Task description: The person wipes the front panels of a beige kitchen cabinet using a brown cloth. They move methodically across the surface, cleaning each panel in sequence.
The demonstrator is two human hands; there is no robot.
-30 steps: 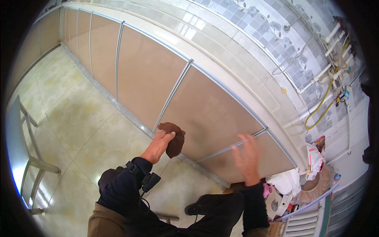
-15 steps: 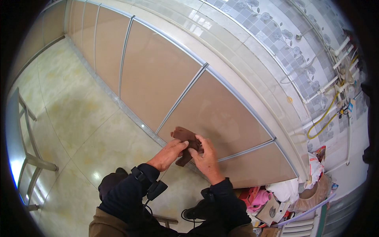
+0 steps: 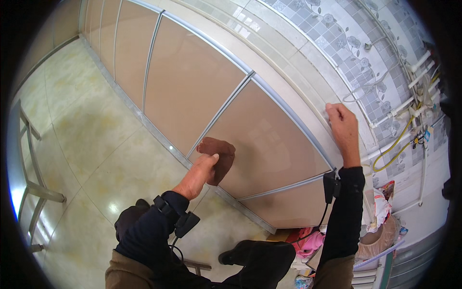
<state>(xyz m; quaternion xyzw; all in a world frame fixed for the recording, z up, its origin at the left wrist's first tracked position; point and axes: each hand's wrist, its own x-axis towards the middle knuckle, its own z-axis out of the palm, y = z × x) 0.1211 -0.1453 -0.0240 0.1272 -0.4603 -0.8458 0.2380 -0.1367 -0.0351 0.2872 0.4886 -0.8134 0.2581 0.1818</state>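
My left hand [image 3: 196, 176] is closed on a folded, dark brown cloth [image 3: 223, 161], its thumb lying on top. The cloth hangs in front of the beige cabinet panels [image 3: 269, 139]. Up and to the right, my right hand [image 3: 344, 131] is raised at the pale countertop edge [image 3: 308, 103], apart from the cloth. Its fingers are curled in, and whether anything is between them is hidden. Dark bands with small black boxes sit on both wrists.
A metal-framed table or bench [image 3: 43, 192] stands at the left on the tiled floor [image 3: 96, 159]. White pipes [image 3: 394, 111] and a yellow hose [image 3: 391, 153] run along the tiled wall. Bags and a pink item [image 3: 310, 244] lie piled at lower right.
My right hand has let go of the brown cloth and moved up and right to the countertop edge. My left hand keeps the cloth, slightly farther left and up.
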